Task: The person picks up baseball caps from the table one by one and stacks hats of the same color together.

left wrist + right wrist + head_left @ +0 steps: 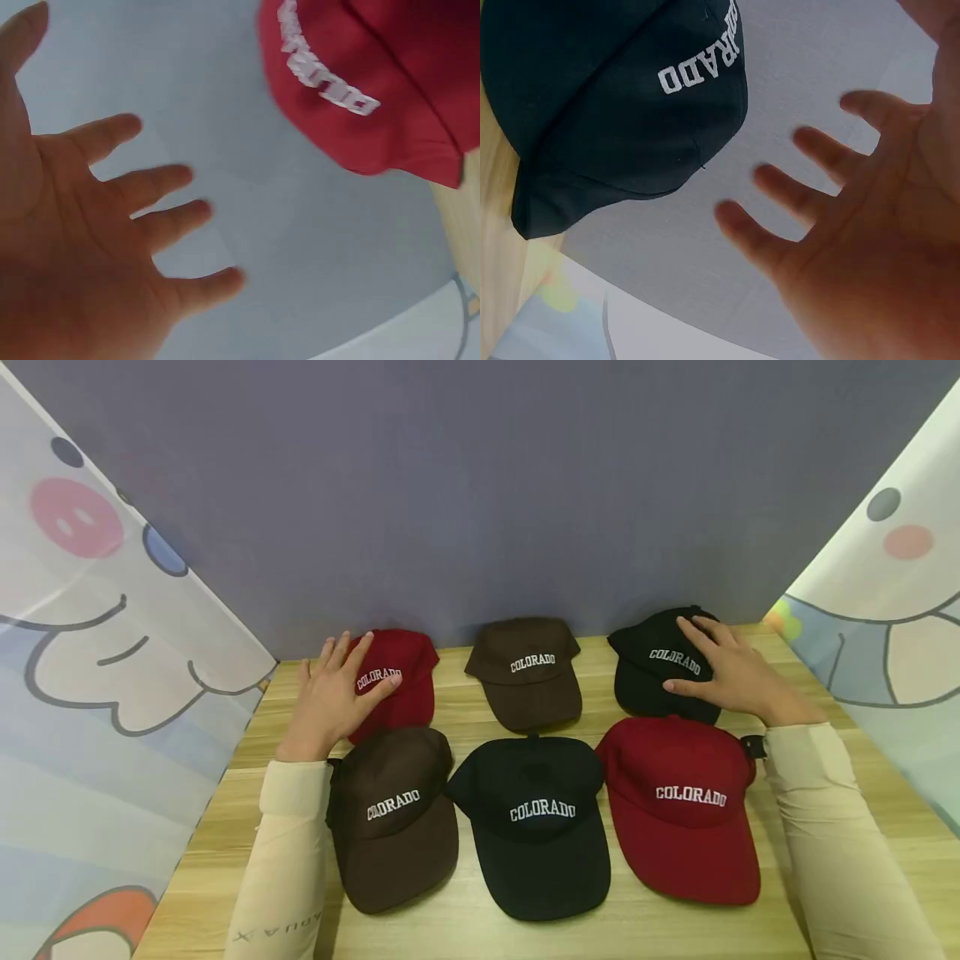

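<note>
Six caps lettered COLORADO lie in two rows. My left hand (330, 697), fingers spread, hovers over the left part of the back red cap (408, 672); in the left wrist view that red cap (375, 67) stands apart from the fingers. On the other side my right hand (731, 672) spreads over the back black cap (645, 647), hiding part of its right side. A gap shows between the right fingers (780, 191) and the black cap (615, 112) in the right wrist view. Between the hands sits a brown cap (528, 664). Neither hand holds anything.
In the front row are a brown cap (401, 827), a black cap (536, 831) and a red cap (682, 810), brims toward me. A grey wall (487, 485) rises behind the wooden table (247, 827). Cartoon-printed panels (112, 635) flank both sides.
</note>
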The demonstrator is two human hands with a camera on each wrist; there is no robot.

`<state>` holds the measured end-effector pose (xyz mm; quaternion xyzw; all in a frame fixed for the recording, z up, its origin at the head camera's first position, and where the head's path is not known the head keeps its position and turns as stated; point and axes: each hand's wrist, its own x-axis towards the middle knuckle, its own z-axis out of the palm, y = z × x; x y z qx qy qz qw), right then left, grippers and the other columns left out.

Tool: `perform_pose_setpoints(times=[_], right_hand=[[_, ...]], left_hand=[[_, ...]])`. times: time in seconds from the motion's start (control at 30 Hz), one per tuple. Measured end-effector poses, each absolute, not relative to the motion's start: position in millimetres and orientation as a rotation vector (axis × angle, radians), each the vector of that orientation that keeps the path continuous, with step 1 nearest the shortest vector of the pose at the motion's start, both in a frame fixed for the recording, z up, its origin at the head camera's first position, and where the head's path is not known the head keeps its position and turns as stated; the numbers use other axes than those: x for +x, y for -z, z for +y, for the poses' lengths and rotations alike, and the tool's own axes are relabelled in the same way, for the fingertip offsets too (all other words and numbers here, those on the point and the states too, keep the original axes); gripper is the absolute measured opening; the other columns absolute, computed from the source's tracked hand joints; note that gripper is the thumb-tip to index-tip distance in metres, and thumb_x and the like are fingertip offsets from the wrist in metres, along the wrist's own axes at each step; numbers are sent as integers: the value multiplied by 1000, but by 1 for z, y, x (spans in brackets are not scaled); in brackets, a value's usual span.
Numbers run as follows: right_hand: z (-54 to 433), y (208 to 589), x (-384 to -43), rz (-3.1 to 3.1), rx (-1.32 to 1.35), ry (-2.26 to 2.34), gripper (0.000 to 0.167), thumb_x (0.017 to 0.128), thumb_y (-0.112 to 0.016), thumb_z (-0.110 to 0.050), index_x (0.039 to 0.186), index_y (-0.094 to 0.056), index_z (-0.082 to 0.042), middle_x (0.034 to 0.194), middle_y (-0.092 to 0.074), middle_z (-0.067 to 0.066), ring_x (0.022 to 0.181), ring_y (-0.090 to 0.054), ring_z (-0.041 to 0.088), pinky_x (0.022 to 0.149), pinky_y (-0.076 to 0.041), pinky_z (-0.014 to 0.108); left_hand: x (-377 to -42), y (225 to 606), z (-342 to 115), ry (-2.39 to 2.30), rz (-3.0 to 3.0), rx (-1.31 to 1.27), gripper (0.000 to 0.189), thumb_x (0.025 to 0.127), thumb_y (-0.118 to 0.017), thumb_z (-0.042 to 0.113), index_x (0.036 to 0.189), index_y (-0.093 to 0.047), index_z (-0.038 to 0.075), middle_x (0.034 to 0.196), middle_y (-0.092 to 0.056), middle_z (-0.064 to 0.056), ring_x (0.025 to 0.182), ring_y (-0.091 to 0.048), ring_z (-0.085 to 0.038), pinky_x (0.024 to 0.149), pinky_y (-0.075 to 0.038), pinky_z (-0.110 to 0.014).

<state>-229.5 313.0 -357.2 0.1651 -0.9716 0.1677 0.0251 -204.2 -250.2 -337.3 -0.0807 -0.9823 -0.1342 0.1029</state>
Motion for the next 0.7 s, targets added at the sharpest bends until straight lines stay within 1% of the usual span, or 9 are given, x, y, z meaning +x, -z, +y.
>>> perform_pose_setpoints(times=[0.07, 0.17, 0.23, 0.33, 0.37, 0.43, 0.53, 0.63, 0.7], right_hand=[[314, 359, -230, -3054, 553, -560, 100, 88, -78, -43, 162, -23, -6, 156, -28, 34, 140, -32, 58, 104, -32, 76], [316, 361, -229, -3103, 616, -596, 84, 89, -78, -40, 152, -42, 3, 140, -44, 35, 122, -50, 50, 97, -44, 68], [316, 363, -229, -3111, 653, -609, 70, 89, -79, -36, 141, -55, 4, 128, -54, 30, 110, -59, 41, 92, -49, 59], [317, 367, -230, -3106, 713, -605, 53, 86, -83, -31, 124, -67, 3, 111, -61, 20, 94, -62, 27, 81, -52, 44], [317, 369, -231, -3098, 727, -607, 49, 85, -84, -29, 120, -69, 2, 107, -61, 18, 90, -63, 25, 79, -52, 40], [317, 372, -232, -3104, 744, -618, 47, 82, -86, -27, 117, -70, 1, 104, -61, 16, 86, -62, 22, 75, -51, 36], [318, 377, -233, -3124, 738, -624, 47, 80, -87, -24, 117, -69, -1, 103, -59, 18, 84, -61, 21, 74, -50, 34], [320, 381, -234, -3138, 738, -629, 48, 79, -88, -23, 117, -67, -3, 102, -57, 19, 84, -60, 22, 74, -49, 35], [320, 383, -235, -3137, 744, -641, 47, 78, -89, -22, 116, -66, -5, 102, -55, 19, 84, -58, 22, 74, -48, 35]], left_hand=[[-200, 332, -246, 431, -2888, -301, 78, 97, -57, 60, 159, -38, 15, 162, -37, -21, 152, -29, -46, 118, -19, -72], [-191, 324, -235, 504, -2865, -426, 62, 99, -65, 45, 149, -52, 10, 150, -55, -17, 141, -47, -42, 114, -35, -64], [-184, 317, -227, 536, -2842, -516, 53, 97, -69, 38, 140, -59, 8, 139, -63, -14, 132, -57, -37, 110, -43, -58], [-172, 308, -210, 549, -2796, -634, 36, 95, -73, 33, 122, -67, 10, 119, -70, -8, 112, -66, -29, 99, -52, -50], [-168, 307, -204, 538, -2770, -676, 30, 94, -75, 32, 115, -68, 11, 113, -71, -5, 106, -67, -25, 95, -53, -47], [-159, 305, -191, 512, -2714, -767, 22, 92, -77, 29, 103, -68, 13, 100, -69, -1, 92, -66, -19, 86, -55, -42], [-142, 311, -170, 458, -2643, -933, 17, 90, -80, 28, 90, -66, 17, 86, -63, 4, 78, -60, -11, 71, -53, -33], [-121, 324, -147, 400, -2624, -1108, 20, 89, -80, 31, 83, -65, 21, 80, -58, 8, 70, -52, -6, 63, -47, -26], [-106, 333, -134, 331, -2648, -1215, 22, 89, -80, 37, 82, -64, 23, 80, -56, 10, 70, -52, -4, 62, -46, -24]])
